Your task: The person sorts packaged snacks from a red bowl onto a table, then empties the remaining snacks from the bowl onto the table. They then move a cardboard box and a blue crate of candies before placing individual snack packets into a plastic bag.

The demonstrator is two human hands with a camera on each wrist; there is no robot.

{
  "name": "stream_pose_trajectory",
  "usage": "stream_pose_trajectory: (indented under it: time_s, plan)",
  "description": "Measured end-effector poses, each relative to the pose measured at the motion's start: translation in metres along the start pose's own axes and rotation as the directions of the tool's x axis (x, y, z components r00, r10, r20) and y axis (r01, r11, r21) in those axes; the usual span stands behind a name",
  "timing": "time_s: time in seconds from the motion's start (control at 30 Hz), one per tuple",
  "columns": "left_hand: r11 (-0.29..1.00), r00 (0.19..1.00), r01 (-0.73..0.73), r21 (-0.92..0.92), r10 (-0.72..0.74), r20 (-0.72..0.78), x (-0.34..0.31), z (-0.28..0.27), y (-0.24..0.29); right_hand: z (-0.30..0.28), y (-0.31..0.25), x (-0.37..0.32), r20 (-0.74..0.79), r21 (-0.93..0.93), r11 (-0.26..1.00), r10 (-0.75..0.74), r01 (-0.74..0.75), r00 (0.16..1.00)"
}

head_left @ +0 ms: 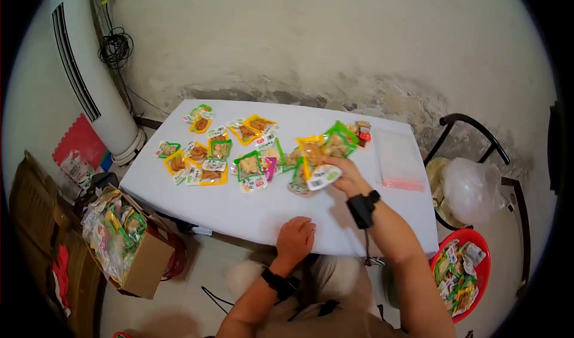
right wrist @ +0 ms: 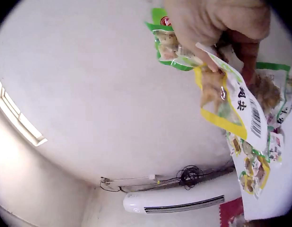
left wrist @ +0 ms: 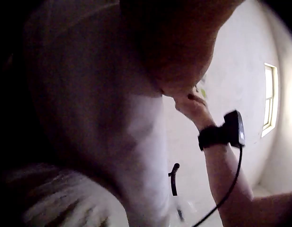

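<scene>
My right hand [head_left: 348,178] grips vacuum-sealed snack packets above the right half of the table. One is a yellow-edged packet [head_left: 312,151] with brown food inside; a green-edged packet [head_left: 338,142] fans out behind it. In the right wrist view the thumb and fingers pinch the yellow-edged packet [right wrist: 213,97], its barcode side turned partly outward. My left hand [head_left: 295,241] is at the table's front edge, its fingers loosely bent and holding nothing. More snack packets [head_left: 248,166] with green and yellow borders lie in loose groups on the white tabletop [head_left: 239,209].
Flat clear plastic bags [head_left: 399,158] lie at the table's right end, near small red-brown packets [head_left: 363,133]. A cardboard box [head_left: 146,260] of packets stands at left, a red basin [head_left: 485,278] of packets at right. A black-framed chair [head_left: 478,125] holds a white plastic bag [head_left: 472,191].
</scene>
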State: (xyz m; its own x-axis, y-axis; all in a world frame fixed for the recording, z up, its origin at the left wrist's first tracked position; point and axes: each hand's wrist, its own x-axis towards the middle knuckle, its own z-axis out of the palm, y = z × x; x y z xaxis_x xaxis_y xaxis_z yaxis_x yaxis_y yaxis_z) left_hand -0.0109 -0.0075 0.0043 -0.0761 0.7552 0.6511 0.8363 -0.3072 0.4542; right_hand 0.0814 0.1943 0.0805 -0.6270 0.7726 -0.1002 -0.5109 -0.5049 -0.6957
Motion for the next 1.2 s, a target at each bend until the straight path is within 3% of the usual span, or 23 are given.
stream_pose_trajectory:
  time_s: [0.1, 0.23, 0.3, 0.37, 0.43, 0.47, 0.63, 0.7, 0.73, 0.8, 0.83, 0.9, 0.97, 1.03, 1.1, 1.17, 1.2]
  plan:
    - [1.0, 1.0, 0.014, -0.019, -0.015, -0.025, 0.004, -0.001, 0.003, 0.022, 0.035, 0.061, 0.145, 0.045, 0.998, 0.045, -0.052, 0.988]
    - [1.0, 1.0, 0.005, -0.007, -0.005, -0.013, 0.007, 0.003, -0.001, 0.053, 0.059, 0.119, 0.135, -0.034, 0.988, 0.152, -0.148, 0.979]
    - [1.0, 1.0, 0.029, 0.01, -0.029, 0.009, 0.007, 0.004, -0.001, 0.066, 0.055, 0.12, -0.125, -0.506, 0.823, 0.226, -0.258, 0.966]
    - [0.999, 0.999, 0.032, 0.012, -0.032, 0.008, 0.006, 0.004, -0.001, 0.052, 0.055, 0.123, -0.126, -0.556, 0.778, 0.266, -0.29, 0.956]
    - [0.999, 0.999, 0.035, 0.006, -0.035, 0.005, 0.008, 0.003, 0.003, 0.048, 0.043, 0.096, -0.079, -0.707, 0.681, 0.189, -0.189, 0.979]
    - [0.999, 1.0, 0.031, 0.008, -0.031, 0.002, 0.009, 0.001, 0.005, 0.052, 0.029, 0.075, -0.065, -0.822, 0.55, 0.174, -0.151, 0.983]
    - [0.999, 1.0, 0.007, 0.034, -0.007, -0.011, 0.008, 0.003, 0.005, -0.006, -0.026, -0.037, -0.019, -0.863, 0.496, 0.151, -0.093, 0.988]
    - [1.0, 1.0, -0.003, 0.017, 0.004, -0.005, 0.006, 0.001, 0.004, -0.037, -0.049, -0.097, -0.04, -0.924, 0.372, 0.139, -0.09, 0.99]
    - [0.999, 1.0, -0.006, 0.047, 0.007, -0.026, 0.004, 0.002, 0.001, -0.059, -0.055, -0.124, -0.069, -0.921, 0.375, 0.11, -0.106, 0.991]
    - [0.997, 0.998, -0.03, 0.072, 0.034, -0.057, 0.003, 0.01, 0.002, -0.107, -0.07, -0.197, -0.003, -0.975, 0.224, -0.046, 0.007, 0.999]
    - [0.996, 0.996, -0.042, 0.083, 0.048, -0.07, 0.004, 0.011, 0.003, -0.12, -0.077, -0.233, -0.083, -0.971, 0.232, -0.119, -0.053, 0.989]
    - [0.994, 0.993, -0.083, 0.065, 0.088, -0.075, 0.001, 0.016, -0.002, -0.139, -0.081, -0.307, -0.245, -0.962, 0.193, -0.294, -0.194, 0.924]
    - [0.996, 0.998, -0.059, 0.073, 0.058, 0.015, 0.005, 0.007, 0.008, -0.153, -0.077, -0.377, -0.389, -0.92, 0.148, -0.455, -0.363, 0.801]
    - [0.997, 0.998, -0.068, 0.043, 0.067, 0.014, 0.003, 0.009, 0.007, -0.175, -0.06, -0.44, -0.459, -0.784, -0.064, -0.611, -0.618, 0.645]
    - [0.993, 0.997, -0.074, 0.09, 0.071, 0.033, 0.0, 0.01, 0.007, -0.179, -0.057, -0.487, -0.543, -0.728, -0.015, -0.597, -0.685, 0.59]
    - [0.995, 0.998, -0.048, 0.088, 0.046, 0.03, -0.003, 0.01, 0.008, -0.166, -0.055, -0.52, -0.676, -0.311, -0.155, -0.657, -0.938, 0.333]
    - [0.994, 0.998, -0.055, 0.094, 0.052, 0.034, -0.003, 0.009, 0.011, -0.174, -0.05, -0.536, -0.682, -0.309, -0.148, -0.654, -0.94, 0.327]
